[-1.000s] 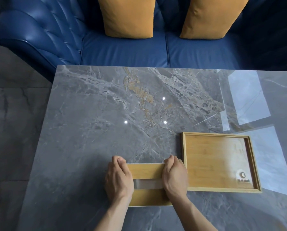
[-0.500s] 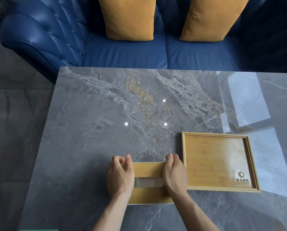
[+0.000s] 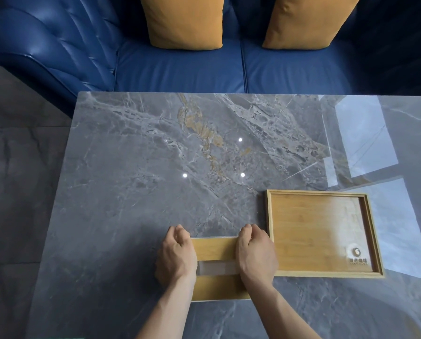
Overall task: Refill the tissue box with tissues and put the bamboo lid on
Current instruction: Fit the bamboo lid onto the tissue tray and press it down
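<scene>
**Tissue box: lid seated, both hands at its ends**

Tissue box (image 3: 218, 269) sits on the near middle of the grey marble table (image 3: 131, 192), close to the front edge. Seen from above, only its top shows: the bamboo lid (image 3: 214, 248) covers the box, wood grain running left to right. A long pale slot (image 3: 218, 267) crosses the lid's middle; the material in it looks whitish and blurred, and whether that is tissue cannot be told. Box walls and contents are otherwise hidden under the lid.

Left hand (image 3: 176, 258) lies over the left end of the lid, fingers curled down over the far left corner, thumb tucked against them. Right hand (image 3: 256, 256) lies over the right end in the same way, fingers folded over the far right corner. Both hands are closed loosely around the lid's ends, palms down, touching the wood.

Bamboo tray (image 3: 270, 236) lies flat just beside the box on the right, its left rim next to the right hand. Raised rim all round; inside holds nothing but a round logo (image 3: 356, 252) printed at the near right corner.

Beyond the table: blue sofa (image 3: 180, 69) with two mustard cushions (image 3: 183, 20).
</scene>
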The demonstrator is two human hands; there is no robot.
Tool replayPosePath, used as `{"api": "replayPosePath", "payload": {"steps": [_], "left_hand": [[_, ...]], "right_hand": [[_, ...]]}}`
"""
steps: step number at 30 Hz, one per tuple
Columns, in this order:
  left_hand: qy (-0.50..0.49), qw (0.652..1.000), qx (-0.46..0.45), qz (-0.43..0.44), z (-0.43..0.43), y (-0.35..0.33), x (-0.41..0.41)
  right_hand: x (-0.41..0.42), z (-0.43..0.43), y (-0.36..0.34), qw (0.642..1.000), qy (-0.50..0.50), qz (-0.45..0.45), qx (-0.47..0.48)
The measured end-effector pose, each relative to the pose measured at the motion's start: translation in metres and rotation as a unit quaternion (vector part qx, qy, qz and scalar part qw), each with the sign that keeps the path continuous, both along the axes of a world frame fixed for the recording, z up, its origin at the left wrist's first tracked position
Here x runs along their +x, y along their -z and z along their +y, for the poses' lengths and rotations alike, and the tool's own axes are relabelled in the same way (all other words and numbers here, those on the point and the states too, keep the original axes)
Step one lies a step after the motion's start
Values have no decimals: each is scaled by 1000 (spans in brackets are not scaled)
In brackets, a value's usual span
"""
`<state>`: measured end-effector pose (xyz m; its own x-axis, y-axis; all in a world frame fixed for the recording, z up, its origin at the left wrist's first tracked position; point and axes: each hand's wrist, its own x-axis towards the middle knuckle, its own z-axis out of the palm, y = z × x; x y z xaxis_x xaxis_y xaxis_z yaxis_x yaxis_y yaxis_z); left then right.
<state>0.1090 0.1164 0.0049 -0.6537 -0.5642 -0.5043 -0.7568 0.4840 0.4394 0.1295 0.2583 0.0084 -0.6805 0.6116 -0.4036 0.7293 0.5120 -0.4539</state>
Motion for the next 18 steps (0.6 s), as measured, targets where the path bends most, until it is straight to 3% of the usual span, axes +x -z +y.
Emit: {"api": "replayPosePath", "payload": {"steps": [11, 18], "left_hand": [[12, 1000, -13, 1, 4, -12, 1], [79, 997, -21, 4, -3, -9, -4]], "right_hand": [[2, -4, -5, 1000, -9, 18, 22], [-1, 4, -2, 998, -60, 28, 14]]}}
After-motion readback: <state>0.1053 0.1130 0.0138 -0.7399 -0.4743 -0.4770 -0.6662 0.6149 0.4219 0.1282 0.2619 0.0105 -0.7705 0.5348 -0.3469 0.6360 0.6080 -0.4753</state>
